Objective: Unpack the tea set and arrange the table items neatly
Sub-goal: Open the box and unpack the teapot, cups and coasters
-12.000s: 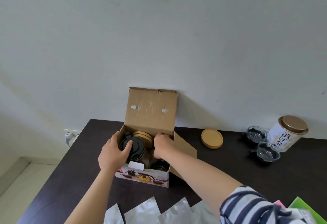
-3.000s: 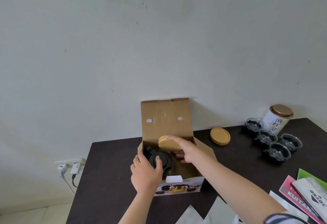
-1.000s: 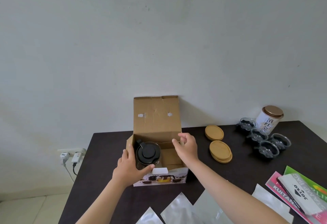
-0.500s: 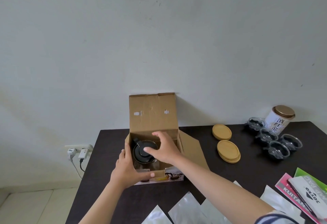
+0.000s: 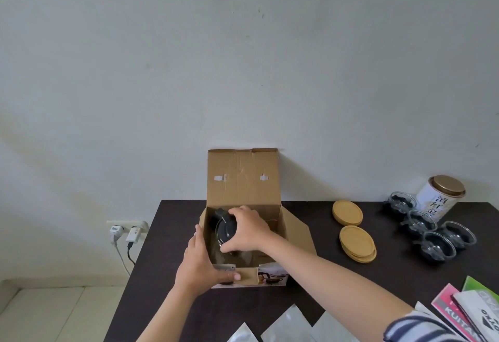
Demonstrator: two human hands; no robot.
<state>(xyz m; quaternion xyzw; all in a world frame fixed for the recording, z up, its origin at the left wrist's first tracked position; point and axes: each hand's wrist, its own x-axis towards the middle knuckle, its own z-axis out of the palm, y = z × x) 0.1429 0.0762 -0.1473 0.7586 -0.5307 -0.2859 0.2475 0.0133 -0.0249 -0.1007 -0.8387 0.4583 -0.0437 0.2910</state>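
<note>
Since a moment ago, the right hand (image 5: 247,229) has clamped onto the teapot (image 5: 225,229) lid. Beside it, the left hand (image 5: 201,263) grips the box (image 5: 270,224) corner; lifting out seems next.

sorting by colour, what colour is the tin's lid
The tin's lid is a metallic bronze-gold, seen in the head view.

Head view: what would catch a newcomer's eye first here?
The open box at the table's back edge, its flap upright against the wall. The right hand grips the black teapot inside it while the left hand holds the box's front corner. Right of it lie coasters and glass cups.
</note>
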